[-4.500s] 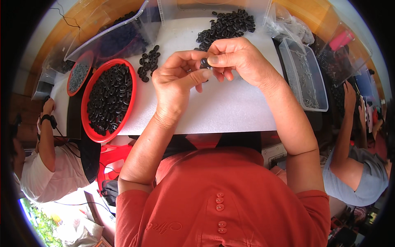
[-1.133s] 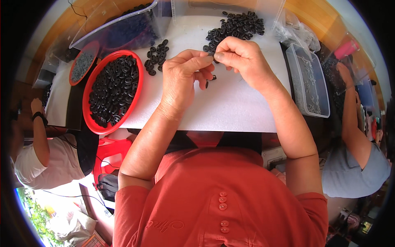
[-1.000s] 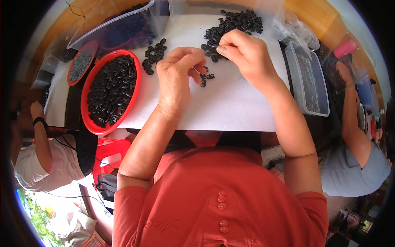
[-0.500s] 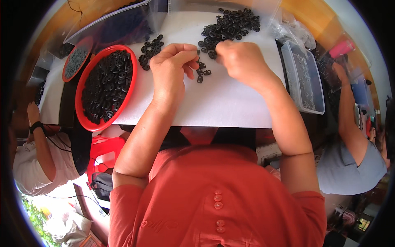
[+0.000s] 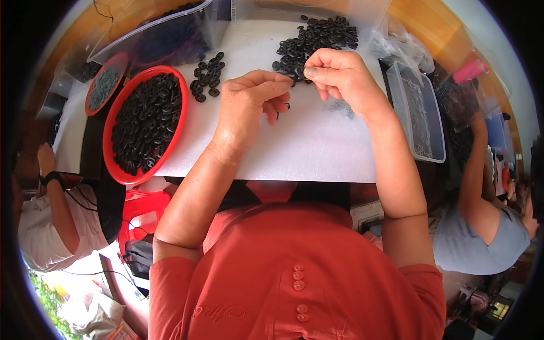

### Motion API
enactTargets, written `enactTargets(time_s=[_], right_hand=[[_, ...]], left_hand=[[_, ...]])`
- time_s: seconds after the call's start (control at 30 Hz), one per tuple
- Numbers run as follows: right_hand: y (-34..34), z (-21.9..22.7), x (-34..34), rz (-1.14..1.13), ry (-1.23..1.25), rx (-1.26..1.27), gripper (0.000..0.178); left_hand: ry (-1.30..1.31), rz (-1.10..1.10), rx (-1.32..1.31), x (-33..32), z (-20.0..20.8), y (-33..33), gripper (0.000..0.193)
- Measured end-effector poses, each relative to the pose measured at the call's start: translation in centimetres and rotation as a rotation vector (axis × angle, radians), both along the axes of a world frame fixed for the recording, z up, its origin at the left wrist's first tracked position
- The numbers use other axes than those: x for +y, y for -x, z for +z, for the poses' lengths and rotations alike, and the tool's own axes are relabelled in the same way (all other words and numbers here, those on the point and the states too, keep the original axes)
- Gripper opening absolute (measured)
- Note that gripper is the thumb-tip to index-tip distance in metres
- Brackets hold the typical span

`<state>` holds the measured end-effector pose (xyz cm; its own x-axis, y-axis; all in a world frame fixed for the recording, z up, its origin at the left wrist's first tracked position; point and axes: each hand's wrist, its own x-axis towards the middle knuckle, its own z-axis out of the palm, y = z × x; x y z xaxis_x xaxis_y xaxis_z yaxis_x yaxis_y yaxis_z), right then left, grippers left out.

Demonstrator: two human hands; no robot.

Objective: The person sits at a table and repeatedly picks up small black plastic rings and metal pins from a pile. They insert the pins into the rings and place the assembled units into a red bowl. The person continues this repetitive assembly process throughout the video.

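Above the white work surface (image 5: 283,150), my left hand (image 5: 249,105) is closed, thumb pressed to the forefinger. Dark bits of a small black plastic piece (image 5: 287,106) peek from under its curled fingers. Facing it, my right hand (image 5: 345,79) pinches thumb and forefinger together; what lies between them is too small to make out. Just beyond the right hand spreads a heap of black oval plastic parts (image 5: 328,34). Some small clear pieces (image 5: 341,108) lie beneath the right hand. A smaller group of black oval parts (image 5: 208,73) sits left of my left hand.
At the left stands a red basin (image 5: 107,153) full of black oval parts, with a smaller red bowl (image 5: 90,102) of grey pieces behind. A clear tray (image 5: 439,148) holding clear pieces is at the right. Large clear bins (image 5: 215,28) line the back. People sit on both sides.
My right hand has drawn back from the black heap and is pinched near the left. The small black squarish pieces by my left hand no longer show on the surface; clear pieces show instead.
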<state>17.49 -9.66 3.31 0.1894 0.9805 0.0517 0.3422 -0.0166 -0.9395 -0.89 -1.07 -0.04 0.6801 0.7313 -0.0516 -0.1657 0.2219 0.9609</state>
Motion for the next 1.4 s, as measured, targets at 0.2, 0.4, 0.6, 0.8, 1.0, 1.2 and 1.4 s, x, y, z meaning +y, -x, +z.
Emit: enactTargets(time_s=[0.2, 0.4, 0.6, 0.8, 1.0, 1.2, 1.4], right_hand=[[0.7, -0.2, 0.1, -0.004, -0.020, -0.053, 0.015], [1.2, -0.4, 0.3, 0.003, -0.049, -0.081, 0.015], [1.8, -0.3, 0.2, 0.007, -0.080, -0.112, 0.016], [1.8, -0.3, 0.1, 0.012, -0.087, -0.103, 0.016], [2.0, -0.3, 0.1, 0.019, -0.098, -0.076, 0.016], [1.5, -0.3, 0.1, -0.051, -0.091, -0.070, 0.013], [0.4, -1.6, 0.3, 0.005, 0.073, -0.509, 0.016]], left_hand=[[0.005, -0.062, -0.014, 0.1, -0.2, 0.0, 0.022], [0.104, -0.076, -0.035, 0.3, 0.1, 0.1, 0.018], [0.119, -0.071, -0.030, 0.4, -0.1, 0.1, 0.014], [0.146, -0.082, -0.032, 0.4, 0.0, 0.1, 0.014], [0.146, -0.081, -0.007, 0.4, 0.2, 0.3, 0.016], [0.138, -0.038, -0.023, 0.3, 0.2, 0.3, 0.016], [0.130, 0.070, -0.062, 0.5, -0.3, 0.4, 0.015]])
